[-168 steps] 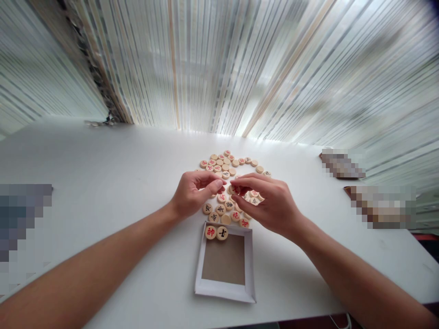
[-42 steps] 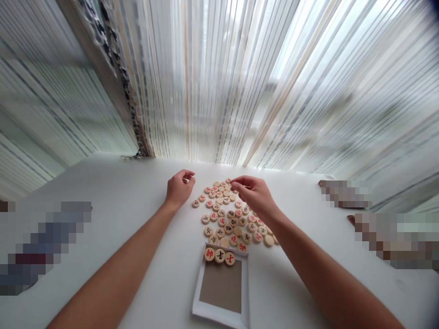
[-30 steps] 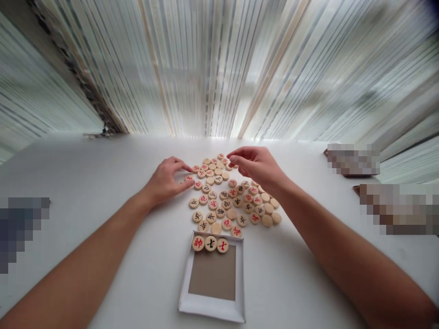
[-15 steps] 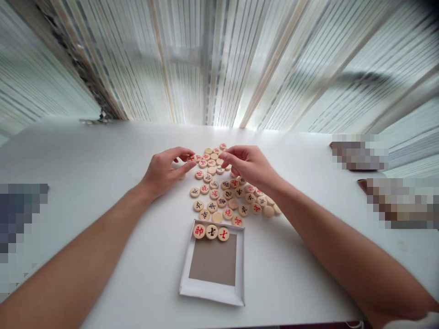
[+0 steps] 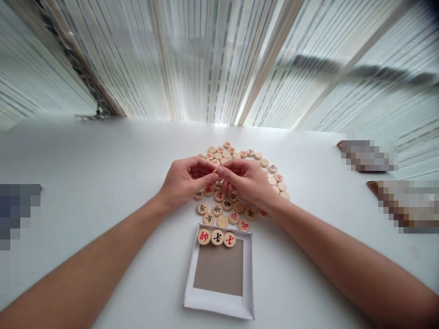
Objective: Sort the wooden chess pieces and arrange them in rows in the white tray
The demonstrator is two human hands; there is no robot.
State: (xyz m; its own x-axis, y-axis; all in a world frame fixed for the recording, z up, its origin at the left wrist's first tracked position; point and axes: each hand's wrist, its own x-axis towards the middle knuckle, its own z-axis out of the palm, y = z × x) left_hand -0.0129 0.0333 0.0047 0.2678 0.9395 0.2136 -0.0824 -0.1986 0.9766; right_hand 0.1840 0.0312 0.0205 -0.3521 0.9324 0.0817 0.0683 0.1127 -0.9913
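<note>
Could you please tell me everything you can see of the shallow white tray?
The tray is a shallow, open, four-sided box with low white walls and a flat grey-brown panel in its floor; it looks like cardboard. It lies open side up on the white table, slightly askew. Along its far wall sit three round pieces in a row: red-marked, black-marked and red-marked. Neither hand touches it.

Tan discs (image 5: pixel 227 204), white-rimmed tray (image 5: pixel 219 303), seemingly grey-striped curtain (image 5: pixel 206 59)
</note>
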